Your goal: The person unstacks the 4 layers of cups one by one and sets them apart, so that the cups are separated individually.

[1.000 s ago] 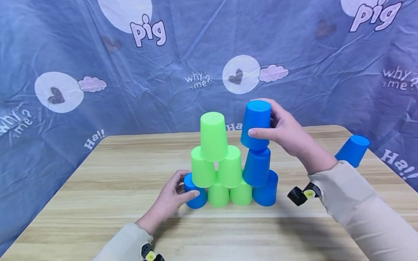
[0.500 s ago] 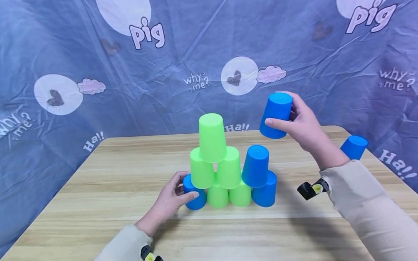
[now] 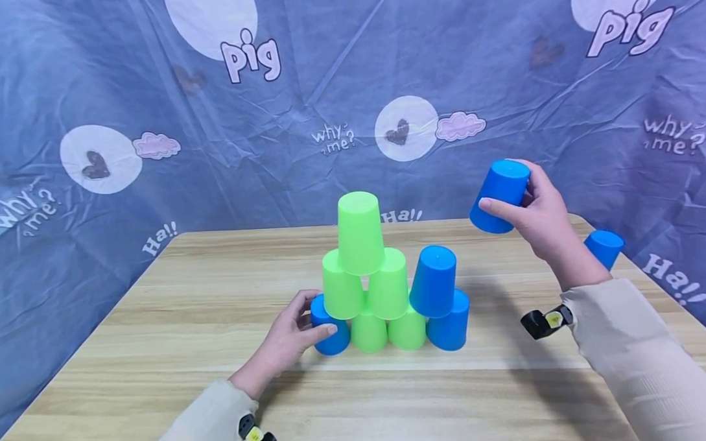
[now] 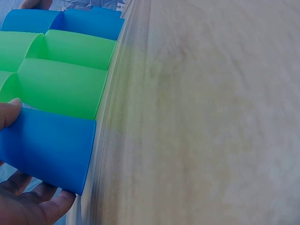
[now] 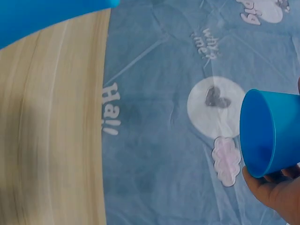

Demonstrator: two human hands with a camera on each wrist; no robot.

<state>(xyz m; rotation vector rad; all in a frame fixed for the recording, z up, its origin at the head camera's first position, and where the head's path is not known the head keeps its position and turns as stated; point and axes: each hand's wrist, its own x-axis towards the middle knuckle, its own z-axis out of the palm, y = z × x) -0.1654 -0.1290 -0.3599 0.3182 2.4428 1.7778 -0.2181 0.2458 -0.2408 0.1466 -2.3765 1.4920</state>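
My right hand [image 3: 542, 207] grips an upside-down blue cup [image 3: 502, 192], raised and tilted, right of the stack; its open mouth shows in the right wrist view. My left hand [image 3: 287, 330] holds the blue bottom-row cup [image 3: 331, 331] at the stack's left end, thumb in front and fingers behind. Beside that cup stand two green cups [image 3: 368, 330] and a blue cup [image 3: 450, 324]. On them rest two green cups [image 3: 388, 284] and a leaning blue cup [image 3: 433, 279]. A single green cup [image 3: 360, 233] tops the left part.
Another blue cup [image 3: 604, 247] stands at the right, partly hidden by my right wrist. The wooden table [image 3: 176, 330] ends at a patterned blue cloth backdrop [image 3: 301, 73].
My right hand has lifted the blue cup off the leaning blue one and carried it to the right. My left hand stays on the left blue cup.
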